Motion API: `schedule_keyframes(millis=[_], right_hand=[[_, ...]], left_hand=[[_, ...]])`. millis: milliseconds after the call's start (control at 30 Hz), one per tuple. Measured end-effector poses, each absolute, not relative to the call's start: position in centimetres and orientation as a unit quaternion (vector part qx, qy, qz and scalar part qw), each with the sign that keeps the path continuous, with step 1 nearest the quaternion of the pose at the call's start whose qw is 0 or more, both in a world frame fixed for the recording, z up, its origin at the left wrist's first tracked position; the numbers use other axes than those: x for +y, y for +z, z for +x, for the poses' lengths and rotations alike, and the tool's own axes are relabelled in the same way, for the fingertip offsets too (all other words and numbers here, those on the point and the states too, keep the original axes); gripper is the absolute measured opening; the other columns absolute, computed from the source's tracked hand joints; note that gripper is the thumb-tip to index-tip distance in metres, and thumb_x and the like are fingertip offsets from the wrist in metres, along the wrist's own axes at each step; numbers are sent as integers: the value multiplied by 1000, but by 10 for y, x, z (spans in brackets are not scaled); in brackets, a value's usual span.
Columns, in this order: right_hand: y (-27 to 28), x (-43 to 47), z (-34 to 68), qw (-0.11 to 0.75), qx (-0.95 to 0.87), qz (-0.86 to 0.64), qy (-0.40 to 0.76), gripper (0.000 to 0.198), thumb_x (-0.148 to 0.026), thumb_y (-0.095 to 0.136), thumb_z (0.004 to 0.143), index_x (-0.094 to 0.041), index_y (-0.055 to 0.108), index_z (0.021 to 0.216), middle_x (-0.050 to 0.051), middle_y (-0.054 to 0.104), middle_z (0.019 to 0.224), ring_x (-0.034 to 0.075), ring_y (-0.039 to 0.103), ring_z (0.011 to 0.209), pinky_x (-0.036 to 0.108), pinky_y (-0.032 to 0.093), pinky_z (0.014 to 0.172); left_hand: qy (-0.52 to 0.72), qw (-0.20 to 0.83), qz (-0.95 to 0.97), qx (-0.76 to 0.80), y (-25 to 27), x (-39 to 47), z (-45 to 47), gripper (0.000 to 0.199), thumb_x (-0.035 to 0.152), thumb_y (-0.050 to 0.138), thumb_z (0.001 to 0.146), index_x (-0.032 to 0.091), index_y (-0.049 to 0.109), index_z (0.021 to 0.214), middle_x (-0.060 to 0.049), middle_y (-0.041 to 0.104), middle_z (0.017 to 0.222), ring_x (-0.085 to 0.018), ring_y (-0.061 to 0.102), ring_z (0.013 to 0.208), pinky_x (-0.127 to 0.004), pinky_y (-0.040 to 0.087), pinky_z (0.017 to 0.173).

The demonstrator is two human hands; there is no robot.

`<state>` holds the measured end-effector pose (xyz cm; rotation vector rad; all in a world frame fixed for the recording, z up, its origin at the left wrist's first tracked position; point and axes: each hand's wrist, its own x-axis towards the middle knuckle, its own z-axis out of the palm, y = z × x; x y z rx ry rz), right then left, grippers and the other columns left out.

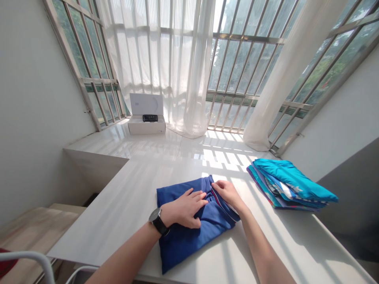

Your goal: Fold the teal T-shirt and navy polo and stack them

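Blue folded garment point(205, 233) on the white table point(124, 211): pressed flat with the spread, unclenched left hand point(186, 209), pinched at the striped edge point(218, 200) with the right hand point(228, 193), and likely risked skewed creases from uneven tugging.

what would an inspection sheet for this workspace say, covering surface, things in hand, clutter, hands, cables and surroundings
Surface: white table, crossed by sunlight and shadows
Things in hand: blue garment, folded, some creases, striped trim toward its right side
Clutter: stack of folded cloths at right; open white box on the window ledge, dark object inside
Hands: left hand spread on the garment; right hand has its fingers at the trim, grip unclear
Cables: nothing seen
Surroundings: barred windows, sheer curtains; white tube at lower left
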<state>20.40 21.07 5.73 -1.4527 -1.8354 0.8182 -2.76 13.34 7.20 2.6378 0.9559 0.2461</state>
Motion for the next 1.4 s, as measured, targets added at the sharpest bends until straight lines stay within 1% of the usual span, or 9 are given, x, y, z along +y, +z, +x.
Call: schedule_keyframes(millis=[200, 367, 467, 600, 767, 900, 1033, 1233, 1400], right_hand=[[53, 208, 216, 351, -601, -566, 442, 51, -72, 54, 79, -24, 49, 63, -1, 48, 52, 15, 46, 51, 28, 34, 48], [49, 213, 217, 334, -641, -589, 363, 49, -65, 52, 81, -26, 39, 54, -1, 44, 49, 16, 45, 50, 30, 36, 50], [46, 218, 217, 354, -654, -596, 302, 43, -65, 59, 75, -23, 55, 66, 2, 58, 61, 20, 56, 61, 32, 43, 59], [44, 222, 213, 385, -665, -579, 271, 54, -68, 63, 77, -19, 65, 98, 6, 70, 78, 21, 61, 62, 35, 48, 67], [42, 224, 211, 391, -649, -578, 304, 56, -75, 64, 72, -19, 66, 73, 8, 70, 73, 23, 63, 69, 35, 48, 68], [36, 225, 217, 416, -546, -588, 428, 60, -79, 67, 66, -20, 62, 74, -1, 57, 55, 16, 51, 48, 29, 38, 48], [38, 223, 222, 365, -581, -625, 372, 56, -78, 65, 68, -22, 58, 67, 0, 57, 55, 17, 54, 50, 29, 41, 50], [60, 212, 221, 230, -699, -631, 247, 62, -74, 34, 90, -23, 58, 66, 7, 69, 70, 24, 65, 72, 33, 47, 69], [62, 204, 207, 160, -716, -653, 189, 53, -71, 53, 86, -21, 64, 78, 12, 72, 89, 26, 66, 83, 33, 47, 72]], left_hand=[[86, 155, 908, 378, 75, 137, -36, 60, 22, 60, 79, 22, 57, 139, -13, 45, 160, -36, 36, 151, -62, 28, 121], [98, 139, 896, 410, 76, 137, -34, 62, 14, 55, 79, 22, 55, 141, -13, 50, 156, -34, 40, 148, -60, 34, 119], [108, 134, 891, 421, 75, 132, -26, 61, 15, 52, 83, 20, 50, 144, -14, 53, 152, -33, 42, 146, -61, 33, 119], [129, 83, 880, 449, 73, 122, -14, 46, 24, 42, 98, 18, 50, 143, -16, 57, 145, -35, 44, 142, -63, 34, 116], [152, 42, 874, 459, 68, 117, -9, 48, 47, 40, 104, 20, 51, 142, -16, 58, 142, -36, 44, 139, -60, 34, 116], [160, 38, 870, 465, 65, 120, -11, 58, 50, 40, 104, 15, 41, 149, -16, 57, 143, -34, 46, 137, -56, 35, 115], [154, 28, 870, 467, 64, 122, -12, 57, 51, 41, 103, 14, 44, 147, -15, 57, 143, -33, 46, 136, -55, 36, 115], [153, 23, 873, 463, 64, 122, -12, 54, 52, 39, 104, 18, 47, 145, -14, 58, 143, -32, 45, 137, -54, 35, 116], [145, 17, 874, 463, 64, 122, -11, 54, 51, 40, 104, 17, 47, 145, -15, 56, 144, -32, 44, 138, -54, 35, 116]])
